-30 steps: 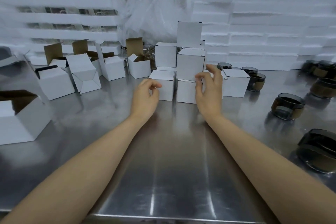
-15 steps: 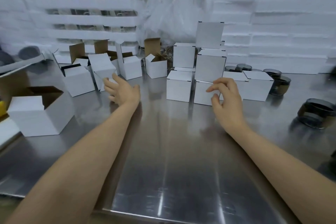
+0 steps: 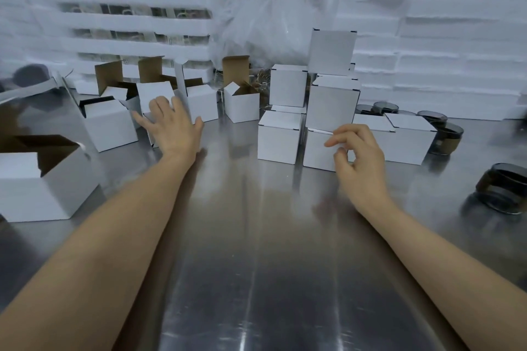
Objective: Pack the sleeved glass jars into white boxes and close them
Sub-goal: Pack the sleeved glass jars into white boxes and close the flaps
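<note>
Brushed steel table [image 3: 256, 279] (matte cubic boxes [image 3: 279, 137])

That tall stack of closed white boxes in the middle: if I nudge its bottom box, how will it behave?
The stack of closed boxes likely tips easily: it stands three high, and the top box sits slightly off-line. Being thin cardboard, the boxes probably dent under a hard push. On the smooth metal table the bottom box may slide.

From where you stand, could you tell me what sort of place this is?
Probably a packing station in a workshop or warehouse: a steel table holding small white boxes, sleeved dark glass jars, and stacked white trays behind.
</note>
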The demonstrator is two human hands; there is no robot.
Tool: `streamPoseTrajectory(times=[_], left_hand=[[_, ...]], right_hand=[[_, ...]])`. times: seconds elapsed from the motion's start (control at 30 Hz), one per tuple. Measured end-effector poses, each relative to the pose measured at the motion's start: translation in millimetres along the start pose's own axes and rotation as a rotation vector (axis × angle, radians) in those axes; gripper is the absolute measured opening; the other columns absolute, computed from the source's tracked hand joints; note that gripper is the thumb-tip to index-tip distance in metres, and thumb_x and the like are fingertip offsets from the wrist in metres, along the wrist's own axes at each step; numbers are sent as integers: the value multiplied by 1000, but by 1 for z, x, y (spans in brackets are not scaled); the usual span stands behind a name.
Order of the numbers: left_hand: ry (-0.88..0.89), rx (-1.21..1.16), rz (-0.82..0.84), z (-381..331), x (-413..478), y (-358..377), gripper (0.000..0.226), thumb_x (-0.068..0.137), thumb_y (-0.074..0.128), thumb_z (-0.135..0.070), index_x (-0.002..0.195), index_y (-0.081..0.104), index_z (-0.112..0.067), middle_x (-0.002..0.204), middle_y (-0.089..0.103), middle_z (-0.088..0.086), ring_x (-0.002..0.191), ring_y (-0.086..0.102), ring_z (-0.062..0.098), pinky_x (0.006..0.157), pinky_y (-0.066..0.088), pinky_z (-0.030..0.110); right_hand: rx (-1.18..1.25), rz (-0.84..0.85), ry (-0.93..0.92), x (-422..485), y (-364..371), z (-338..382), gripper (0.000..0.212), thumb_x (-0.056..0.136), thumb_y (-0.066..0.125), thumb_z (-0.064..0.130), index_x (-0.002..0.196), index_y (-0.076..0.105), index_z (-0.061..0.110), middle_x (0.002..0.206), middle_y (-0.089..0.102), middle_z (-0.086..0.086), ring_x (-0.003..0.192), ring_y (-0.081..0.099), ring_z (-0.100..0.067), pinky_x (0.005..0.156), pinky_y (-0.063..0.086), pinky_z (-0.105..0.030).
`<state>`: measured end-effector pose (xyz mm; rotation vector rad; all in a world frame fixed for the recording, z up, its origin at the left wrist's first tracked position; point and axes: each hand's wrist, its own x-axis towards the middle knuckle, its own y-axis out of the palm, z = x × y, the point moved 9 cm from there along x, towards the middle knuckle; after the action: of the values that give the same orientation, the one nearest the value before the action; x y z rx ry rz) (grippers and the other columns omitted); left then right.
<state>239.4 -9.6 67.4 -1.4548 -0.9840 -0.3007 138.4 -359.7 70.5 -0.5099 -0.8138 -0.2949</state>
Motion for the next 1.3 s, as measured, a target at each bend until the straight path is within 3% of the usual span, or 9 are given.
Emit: streamPoseTrajectory(times=[0.2,0.37,0.47,0.57,0.8,0.9,1.0,1.13,1.3], left_hand=[[-210,-448,-168,22,-11,-31,26,78,60,-24,99,51,-10,133,41,13,126,37,32,98,34,43],[-190,-1091,-524,1,-38,-97,40,83,60,-23,100,48,12,128,39,27,118,38,27,98,37,24],[-178,-1484,-411,-42,-52,-121,52,86,50,-36,115,45,7,125,38,22,120,41,31,109,33,31],[-109,-1826,-61,-91,-91,-132,43,81,46,-46,113,42,-19,114,48,9,102,53,17,85,47,27],[-129,-1846,794,-160,-150,-88,11,89,48,-27,88,54,-18,84,58,-1,79,55,10,70,40,26],[-57,-1638,706,-156,-146,-86,21,98,43,-9,89,59,-18,88,61,-6,81,56,2,72,42,18],[53,-1541,479,-145,-137,-99,15,100,46,-14,108,59,-16,111,59,-3,99,55,-4,85,39,12],[198,-1696,611,-159,-149,-112,47,92,48,-39,136,35,-32,133,44,-23,126,43,-8,93,38,6],[155,-1708,635,-162,-151,-109,54,88,50,-40,137,28,-36,123,60,-8,110,57,3,98,43,24]], right_hand=[[-14,-1,-10,0,2,2,30,79,45,-14,80,67,7,95,56,-1,91,53,-13,75,35,-9],[35,43,74,0,3,-2,35,79,45,-13,73,63,16,76,59,10,71,52,-12,61,35,-10],[110,51,128,-3,2,-2,33,85,45,-6,77,62,21,76,60,10,66,55,-12,60,41,-17],[285,29,137,-9,-6,5,24,94,39,16,98,60,25,84,62,4,65,57,-11,59,46,-25],[496,3,258,-5,-23,-9,38,93,41,35,130,46,35,133,52,13,119,51,3,95,45,-25],[407,66,241,-4,-19,-12,40,94,50,12,131,46,27,136,48,4,122,50,-2,100,46,-28],[216,-38,203,0,-26,-8,37,91,52,7,126,53,19,132,47,-5,107,43,18,93,32,-2],[49,12,124,1,-21,9,39,89,39,30,123,57,24,129,42,3,95,40,27,81,30,3],[81,-31,134,1,-23,16,40,90,33,24,116,64,18,119,57,4,99,47,7,84,33,-1]])
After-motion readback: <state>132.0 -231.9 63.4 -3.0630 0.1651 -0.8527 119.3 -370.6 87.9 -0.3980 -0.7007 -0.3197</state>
